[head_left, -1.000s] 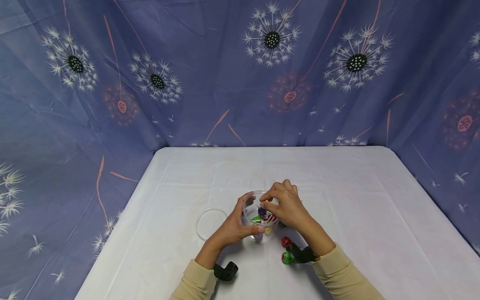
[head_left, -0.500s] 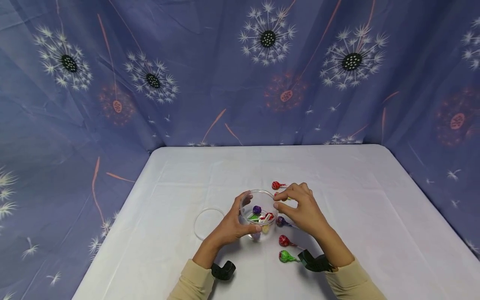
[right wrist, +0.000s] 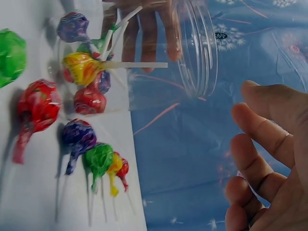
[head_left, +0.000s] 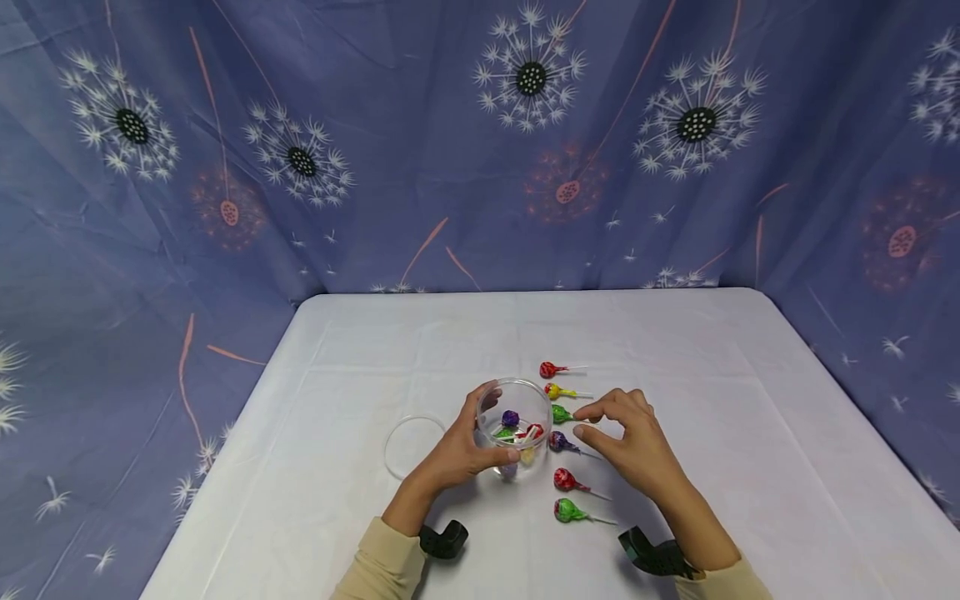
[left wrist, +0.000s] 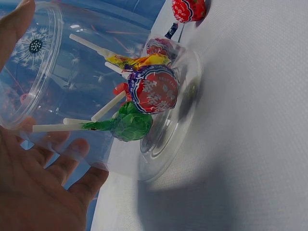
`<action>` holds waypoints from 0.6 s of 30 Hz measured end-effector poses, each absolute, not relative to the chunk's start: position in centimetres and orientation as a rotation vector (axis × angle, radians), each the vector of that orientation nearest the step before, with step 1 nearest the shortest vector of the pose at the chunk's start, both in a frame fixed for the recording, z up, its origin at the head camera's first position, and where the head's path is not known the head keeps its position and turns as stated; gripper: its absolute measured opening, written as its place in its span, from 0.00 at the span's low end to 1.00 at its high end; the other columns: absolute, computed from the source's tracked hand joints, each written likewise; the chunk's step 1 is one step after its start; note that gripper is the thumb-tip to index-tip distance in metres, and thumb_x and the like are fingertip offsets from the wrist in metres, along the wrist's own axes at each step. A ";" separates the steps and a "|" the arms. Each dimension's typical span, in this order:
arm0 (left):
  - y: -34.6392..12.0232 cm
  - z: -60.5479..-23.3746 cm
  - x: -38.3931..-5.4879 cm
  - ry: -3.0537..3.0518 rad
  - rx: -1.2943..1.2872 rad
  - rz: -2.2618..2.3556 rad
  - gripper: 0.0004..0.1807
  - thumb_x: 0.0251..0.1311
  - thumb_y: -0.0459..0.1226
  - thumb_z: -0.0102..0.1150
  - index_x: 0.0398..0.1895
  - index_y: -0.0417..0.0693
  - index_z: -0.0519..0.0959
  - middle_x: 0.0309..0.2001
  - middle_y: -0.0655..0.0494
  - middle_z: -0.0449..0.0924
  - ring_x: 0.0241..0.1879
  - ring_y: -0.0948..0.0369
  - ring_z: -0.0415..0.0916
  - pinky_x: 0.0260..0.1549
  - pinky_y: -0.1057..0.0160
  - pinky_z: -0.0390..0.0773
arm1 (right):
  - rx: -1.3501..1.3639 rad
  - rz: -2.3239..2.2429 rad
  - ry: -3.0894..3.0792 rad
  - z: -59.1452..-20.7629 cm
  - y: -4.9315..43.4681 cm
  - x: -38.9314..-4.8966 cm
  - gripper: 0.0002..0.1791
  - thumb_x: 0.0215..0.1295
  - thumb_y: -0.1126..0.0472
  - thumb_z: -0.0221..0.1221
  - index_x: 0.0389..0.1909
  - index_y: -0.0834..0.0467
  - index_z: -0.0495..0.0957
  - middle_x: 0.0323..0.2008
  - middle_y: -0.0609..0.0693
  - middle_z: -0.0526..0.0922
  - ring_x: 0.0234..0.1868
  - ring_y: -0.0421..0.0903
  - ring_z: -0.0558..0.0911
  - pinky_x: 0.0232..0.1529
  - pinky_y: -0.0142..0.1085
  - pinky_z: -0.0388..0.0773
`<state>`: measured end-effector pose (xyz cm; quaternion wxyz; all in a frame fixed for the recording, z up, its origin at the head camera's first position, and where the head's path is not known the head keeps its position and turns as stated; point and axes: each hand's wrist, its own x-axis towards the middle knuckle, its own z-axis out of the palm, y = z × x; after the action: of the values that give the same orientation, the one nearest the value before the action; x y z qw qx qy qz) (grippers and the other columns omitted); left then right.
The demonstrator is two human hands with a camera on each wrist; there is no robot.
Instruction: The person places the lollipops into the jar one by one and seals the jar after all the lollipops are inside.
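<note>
Jar [head_left: 527,402] in left hand [head_left: 467,455], right hand [head_left: 634,439] spread.
I see left fingers and thumb wrapped round the clear jar, mouth up, lollipops [left wrist: 154,89] inside; I can't tell if its base touches the table [head_left: 675,358]. Right thumb and fingertips apart, near green lollipop [head_left: 561,414] in my head view, third from far end of the six-piece row right of jar. Pale ring [head_left: 415,417] lies left.

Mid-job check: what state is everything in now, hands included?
Left hand: gripping the clear jar
Right hand: empty, fingers curved
Jar: uncovered, roughly upright, partly filled
Lollipops inside: wrapped, jumbled
Six loose lollipops: wrapped, lying in a row
Pale ring: lying flat; whether it's a lid is unclear
</note>
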<state>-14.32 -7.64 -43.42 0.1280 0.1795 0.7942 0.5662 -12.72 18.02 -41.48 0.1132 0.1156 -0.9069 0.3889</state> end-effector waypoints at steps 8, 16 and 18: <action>-7.6 -45.4 -15.2 2.317 0.511 1.649 0.54 0.48 0.41 0.71 0.73 0.60 0.45 0.72 0.45 0.53 0.73 0.51 0.51 0.70 0.43 0.50 | 0.329 1.116 -2.644 -43.0 19.2 -11.2 0.10 0.50 0.59 0.69 0.32 0.41 0.82 0.30 0.40 0.78 0.37 0.37 0.64 0.40 0.37 0.57; -7.7 -45.9 -15.3 2.333 0.523 1.658 0.53 0.46 0.48 0.72 0.72 0.67 0.46 0.72 0.49 0.56 0.72 0.54 0.53 0.69 0.44 0.52 | 0.233 1.101 -2.732 -44.2 19.9 -9.9 0.09 0.50 0.57 0.69 0.33 0.45 0.83 0.30 0.37 0.77 0.38 0.37 0.64 0.41 0.35 0.58; -7.7 -45.8 -15.2 2.335 0.520 1.656 0.53 0.46 0.49 0.72 0.71 0.69 0.46 0.72 0.48 0.55 0.72 0.54 0.53 0.69 0.44 0.52 | 0.216 1.100 -2.734 -44.5 20.0 -9.5 0.09 0.50 0.57 0.70 0.33 0.45 0.83 0.30 0.36 0.77 0.38 0.36 0.64 0.40 0.33 0.58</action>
<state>-15.24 -7.67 -45.84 0.1159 0.1774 0.7971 0.5654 -9.55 19.98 -44.52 0.0930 0.0728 -0.9212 0.3707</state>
